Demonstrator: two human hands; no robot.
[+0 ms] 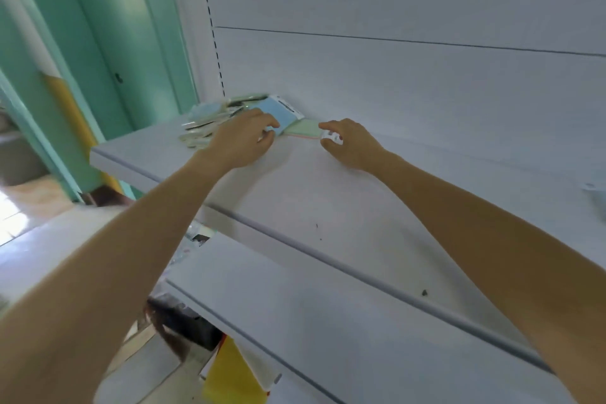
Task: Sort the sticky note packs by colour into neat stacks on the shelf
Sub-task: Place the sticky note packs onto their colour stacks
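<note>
A loose heap of sticky note packs (210,121) lies at the far left end of the white shelf (328,193), against the back panel. A blue pack (277,110) sits on the heap's right side, and my left hand (244,141) pinches its near corner. Just to its right a green pack (305,129) lies flat on the shelf. My right hand (349,144) grips that pack's white header end between thumb and fingers. Both forearms reach in from below.
A lower white shelf (328,321) juts out beneath. A teal door frame (108,52) stands to the left of the shelving. A yellow object (229,374) and a dark bag (183,325) sit low down near the floor.
</note>
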